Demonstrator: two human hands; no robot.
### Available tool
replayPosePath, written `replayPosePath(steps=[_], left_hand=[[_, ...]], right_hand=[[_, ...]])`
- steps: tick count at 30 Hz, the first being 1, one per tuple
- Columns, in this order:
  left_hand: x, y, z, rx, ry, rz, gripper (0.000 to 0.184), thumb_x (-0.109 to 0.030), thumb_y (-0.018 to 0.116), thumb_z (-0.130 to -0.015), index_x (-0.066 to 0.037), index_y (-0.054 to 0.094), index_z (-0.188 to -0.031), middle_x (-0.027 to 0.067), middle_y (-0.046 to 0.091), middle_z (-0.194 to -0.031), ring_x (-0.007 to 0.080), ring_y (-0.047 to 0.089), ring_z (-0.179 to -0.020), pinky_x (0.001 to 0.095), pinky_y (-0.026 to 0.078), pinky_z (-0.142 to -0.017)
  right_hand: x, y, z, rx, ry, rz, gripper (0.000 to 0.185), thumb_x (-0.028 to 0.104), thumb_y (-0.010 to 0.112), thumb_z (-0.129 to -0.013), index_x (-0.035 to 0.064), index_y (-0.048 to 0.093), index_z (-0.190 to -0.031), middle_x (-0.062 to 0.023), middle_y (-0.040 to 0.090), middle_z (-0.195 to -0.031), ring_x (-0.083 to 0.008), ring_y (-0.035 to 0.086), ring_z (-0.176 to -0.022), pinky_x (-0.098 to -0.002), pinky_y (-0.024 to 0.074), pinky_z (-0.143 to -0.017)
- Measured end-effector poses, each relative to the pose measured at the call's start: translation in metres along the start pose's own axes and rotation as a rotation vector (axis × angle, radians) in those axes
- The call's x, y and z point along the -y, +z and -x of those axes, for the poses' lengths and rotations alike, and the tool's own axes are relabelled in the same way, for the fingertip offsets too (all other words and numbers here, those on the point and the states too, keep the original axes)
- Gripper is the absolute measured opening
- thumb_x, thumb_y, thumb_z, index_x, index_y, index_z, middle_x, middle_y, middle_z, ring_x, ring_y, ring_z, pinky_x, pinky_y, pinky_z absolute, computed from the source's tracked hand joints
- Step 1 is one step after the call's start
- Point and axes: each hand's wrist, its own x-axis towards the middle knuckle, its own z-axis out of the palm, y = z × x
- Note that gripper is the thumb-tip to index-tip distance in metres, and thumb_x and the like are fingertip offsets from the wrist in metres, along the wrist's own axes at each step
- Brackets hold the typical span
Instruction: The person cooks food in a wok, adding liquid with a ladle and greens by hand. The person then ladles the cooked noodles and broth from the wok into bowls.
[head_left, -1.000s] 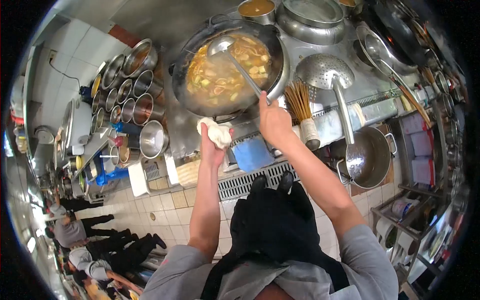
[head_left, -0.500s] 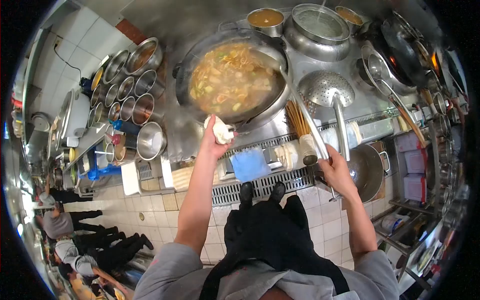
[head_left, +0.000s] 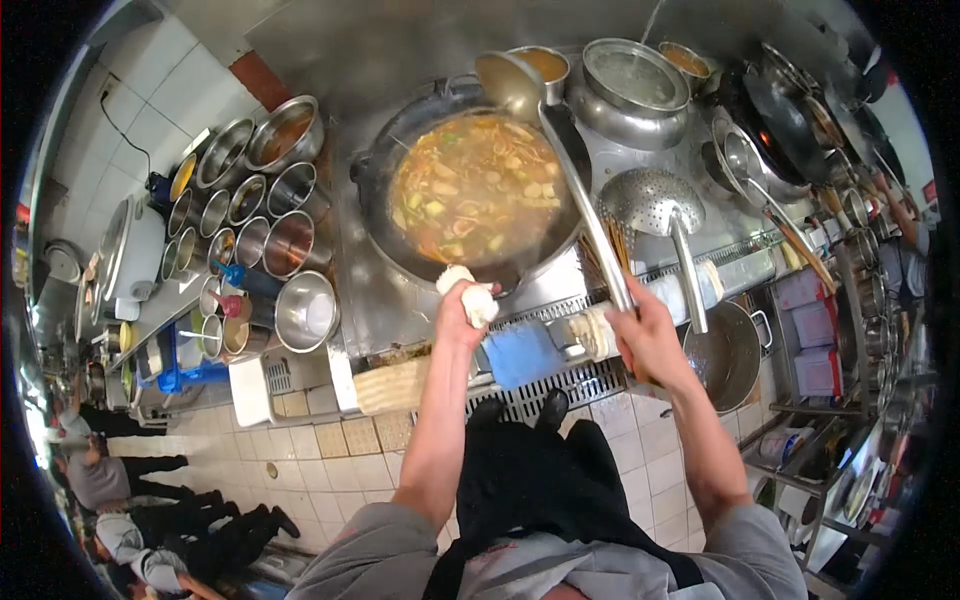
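Right hand [head_left: 645,335] closed round ladle [head_left: 512,88], bowl over wok's [head_left: 375,215] far rim; left hand [head_left: 462,318] grips cloth [head_left: 468,298], wok's near side.

Shines as smooth metal in the ladle [head_left: 511,88], the perforated skimmer [head_left: 652,198] and the round bowl [head_left: 306,312], with a duller, smudged metal sheen across the stovetop [head_left: 352,285]. Looks dark and mostly matt at the wok [head_left: 376,195], soft and creased in the white cloth [head_left: 480,306] and the blue cloth [head_left: 522,355]. Appears matt in the black fabric apron [head_left: 540,490], rough and wood-like in the brush [head_left: 606,250], smooth on the wall tiles [head_left: 150,65], and translucent plastic in the tubs [head_left: 815,370].
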Motion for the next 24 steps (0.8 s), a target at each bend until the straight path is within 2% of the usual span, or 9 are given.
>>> replayPosePath(steps=[2,4,5,7,8,10,14,19,24], left_hand=[[-0.001,-0.004,0.007,-0.008,0.005,-0.005,0.014,-0.007,0.058,-0.078,-0.005,0.053,-0.092,0.0173,0.065,-0.075,0.0316,0.067,-0.067,0.0386,0.055,-0.051],[-0.004,-0.015,0.01,0.019,0.018,-0.013,0.015,-0.007,0.058,-0.078,-0.005,0.053,-0.092,0.0174,0.065,-0.075,0.0311,0.067,-0.065,0.0385,0.054,-0.051],[-0.007,-0.017,0.018,0.04,0.005,0.001,0.016,-0.006,0.058,-0.077,-0.004,0.053,-0.092,0.0175,0.065,-0.075,0.0301,0.067,-0.064,0.0382,0.055,-0.051],[-0.016,-0.024,0.029,0.034,-0.009,-0.017,0.015,-0.005,0.057,-0.078,-0.003,0.051,-0.092,0.016,0.063,-0.074,0.0302,0.067,-0.063,0.037,0.054,-0.05],[-0.019,-0.028,0.036,0.03,-0.017,-0.024,0.014,-0.004,0.056,-0.079,-0.003,0.05,-0.091,0.0152,0.062,-0.073,0.0303,0.066,-0.063,0.0364,0.054,-0.049],[-0.03,-0.038,0.05,0.033,-0.035,-0.06,0.017,-0.003,0.057,-0.078,-0.002,0.05,-0.093,0.0148,0.061,-0.072,0.0304,0.066,-0.063,0.0374,0.055,-0.05],[-0.051,-0.067,0.068,0.084,-0.035,-0.1,0.021,-0.002,0.058,-0.076,-0.001,0.051,-0.096,0.0145,0.061,-0.072,0.0301,0.066,-0.063,0.0381,0.056,-0.052],[-0.071,-0.078,0.097,0.097,-0.074,-0.091,0.02,0.0,0.059,-0.075,0.001,0.053,-0.094,0.0139,0.061,-0.073,0.0286,0.066,-0.062,0.0371,0.055,-0.053],[-0.085,-0.097,0.117,0.114,-0.139,-0.175,0.023,-0.002,0.059,-0.076,-0.001,0.05,-0.097,0.014,0.062,-0.075,0.0307,0.067,-0.063,0.0383,0.056,-0.051]], right_hand=[[0.019,0.011,-0.046,-0.08,-0.122,0.194,0.06,0.008,0.06,-0.088,0.0013,0.037,-0.143,0.0001,0.052,-0.061,-0.0076,0.047,-0.044,-0.0262,0.0362,-0.037],[0.049,0.019,-0.088,-0.119,-0.062,0.405,0.052,0.011,0.063,-0.086,-0.001,0.046,-0.134,-0.0064,0.055,-0.061,-0.0121,0.053,-0.05,-0.0304,0.0411,-0.044],[0.043,0.016,-0.118,-0.173,-0.234,0.526,0.044,0.014,0.065,-0.086,-0.0027,0.052,-0.125,-0.008,0.054,-0.061,-0.0146,0.053,-0.048,-0.0307,0.0423,-0.045],[0.063,0.011,-0.148,-0.128,-0.233,0.754,0.034,0.014,0.065,-0.085,-0.0034,0.056,-0.113,-0.0085,0.054,-0.06,-0.0161,0.052,-0.045,-0.0327,0.0413,-0.041],[0.077,0.014,-0.15,-0.109,-0.14,0.74,0.032,0.014,0.066,-0.084,-0.003,0.057,-0.11,-0.008,0.053,-0.06,-0.016,0.051,-0.044,-0.0328,0.0404,-0.04],[0.112,0.026,-0.138,-0.066,0.046,0.7,0.027,0.013,0.066,-0.083,-0.0023,0.057,-0.104,-0.0071,0.053,-0.059,-0.0158,0.049,-0.042,-0.0331,0.0386,-0.038],[0.162,0.046,-0.094,0.035,0.105,0.917,0.045,0.012,0.06,-0.084,0.0047,0.052,-0.127,-0.0024,0.043,-0.053,-0.011,0.037,-0.033,-0.0293,0.0276,-0.03],[0.192,0.079,-0.051,0.004,0.275,0.965,0.033,0.011,0.06,-0.084,0.0056,0.057,-0.116,-0.0024,0.044,-0.055,-0.0106,0.042,-0.038,-0.0288,0.0304,-0.031],[0.186,0.081,-0.004,-0.061,0.294,0.84,0.025,0.01,0.06,-0.083,0.0048,0.057,-0.107,-0.0009,0.047,-0.061,-0.0084,0.045,-0.044,-0.0283,0.0348,-0.033]])
